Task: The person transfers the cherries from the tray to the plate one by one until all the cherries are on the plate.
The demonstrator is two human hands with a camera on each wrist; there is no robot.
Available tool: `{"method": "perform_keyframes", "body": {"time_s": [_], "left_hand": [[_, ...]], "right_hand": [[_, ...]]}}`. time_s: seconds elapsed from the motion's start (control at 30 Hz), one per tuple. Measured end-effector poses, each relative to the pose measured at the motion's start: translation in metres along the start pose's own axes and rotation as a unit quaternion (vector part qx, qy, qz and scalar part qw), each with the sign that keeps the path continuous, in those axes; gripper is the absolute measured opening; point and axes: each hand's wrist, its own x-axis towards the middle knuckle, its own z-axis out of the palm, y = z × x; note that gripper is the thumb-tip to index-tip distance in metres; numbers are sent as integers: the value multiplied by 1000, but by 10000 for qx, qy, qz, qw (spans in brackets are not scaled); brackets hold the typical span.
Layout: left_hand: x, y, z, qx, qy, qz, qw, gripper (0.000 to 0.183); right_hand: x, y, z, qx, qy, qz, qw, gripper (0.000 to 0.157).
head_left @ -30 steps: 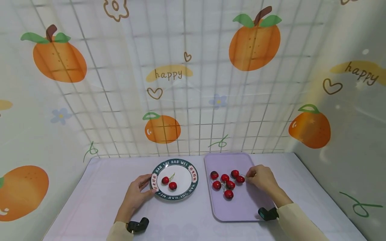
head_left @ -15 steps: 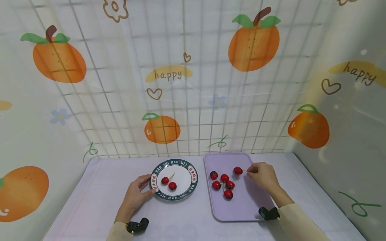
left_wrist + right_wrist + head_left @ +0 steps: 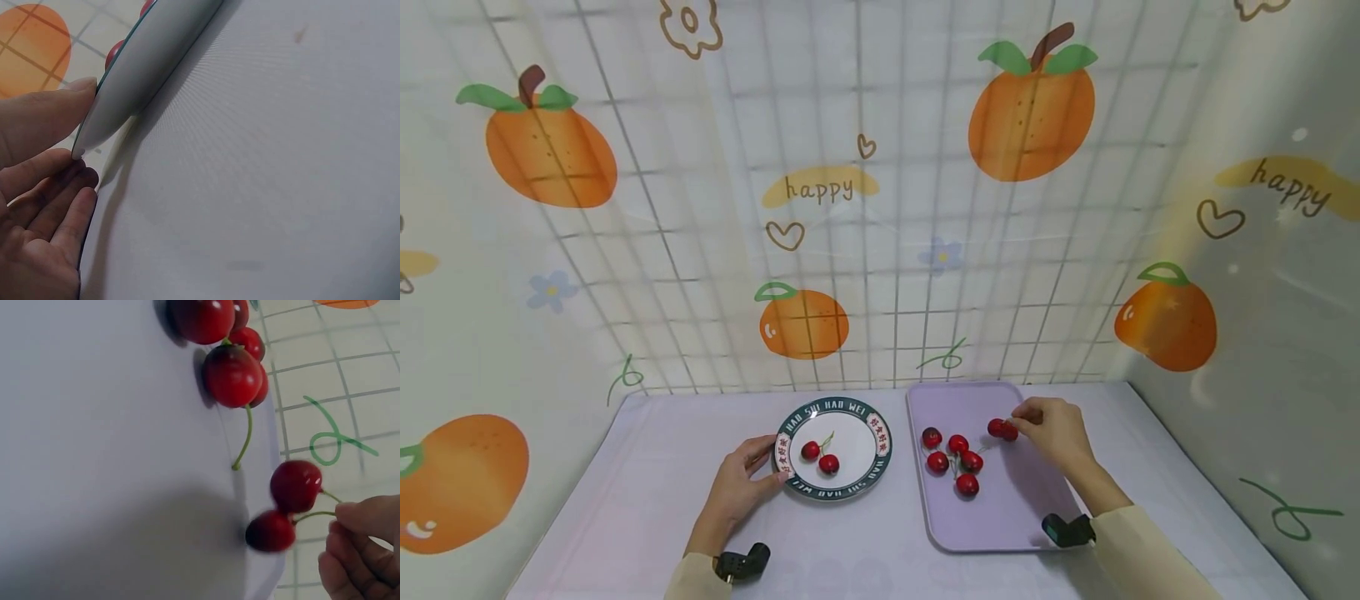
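A pair of cherries hangs by thin green stems from my right hand, whose thumb and fingertips pinch the stem ends over the right part of the lilac tray. Several more cherries lie together on the tray's left half, one with its stem pointing toward the held pair. At the left, my left hand grips the edge of the round plate, thumb on the rim and fingers at its side. Two cherries with joined stems lie on this white plate with a dark green lettered rim.
Plate and tray stand side by side on a white-covered table, with a narrow strip of table between them. A curtain printed with oranges hangs behind and at both sides. Each wrist wears a small black camera.
My right hand has lifted the pair of cherries off the tray by the stems, apart from the other cherries. The left hand and the plate have stayed in place.
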Motion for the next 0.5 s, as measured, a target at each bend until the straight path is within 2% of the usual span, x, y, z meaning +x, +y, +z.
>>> {"method": "perform_keyframes", "body": {"time_s": [0.3, 0.5], "left_hand": [[3, -1, 1, 101, 49, 69, 9999, 72], [3, -1, 1, 67, 56, 70, 9999, 72]], "right_hand": [[2, -11, -5, 213, 134, -183, 9995, 4], [3, -21, -7, 250, 97, -101, 9996, 5]]}}
